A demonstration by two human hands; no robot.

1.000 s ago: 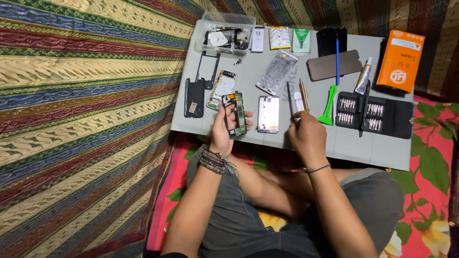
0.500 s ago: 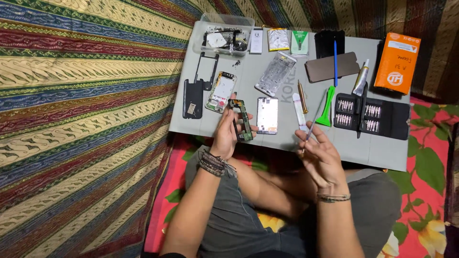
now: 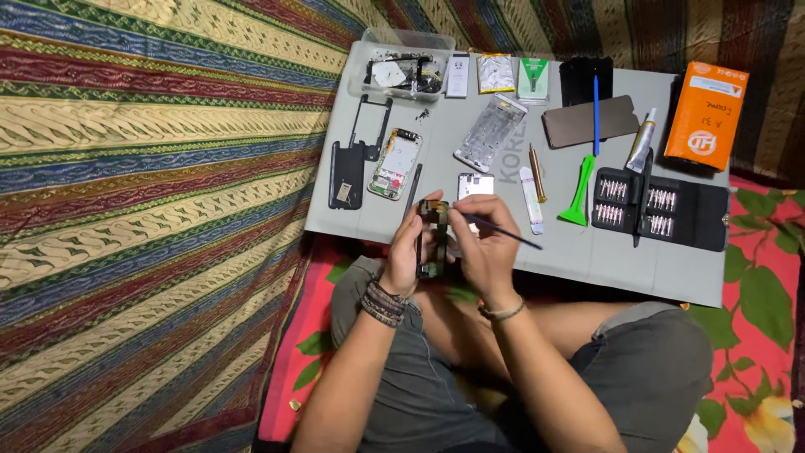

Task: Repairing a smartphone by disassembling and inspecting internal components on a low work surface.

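Observation:
My left hand [image 3: 405, 256] grips a dark opened phone body [image 3: 433, 239], held upright over the near edge of the grey work mat [image 3: 579, 252]. My right hand [image 3: 484, 243] pinches a thin dark tool [image 3: 503, 232] like a pen, its near tip at the top of the phone and its shaft sticking out to the right. Both hands meet around the phone, just in front of a small white phone part [image 3: 475, 184] lying on the mat.
On the mat lie a phone back and frame [image 3: 359, 151], a circuit-side phone body [image 3: 394, 164], a clear tray of parts [image 3: 402, 71], a green pry tool [image 3: 579, 197], a blue tool [image 3: 596, 113], a glue tube [image 3: 641, 143], a black bit case [image 3: 658, 210] and an orange box [image 3: 706, 117]. Striped cloth lies to the left.
The right hand has moved left from beside the mat's tools to the phone, now holding the thin tool against it. The left hand keeps the phone, turned more upright.

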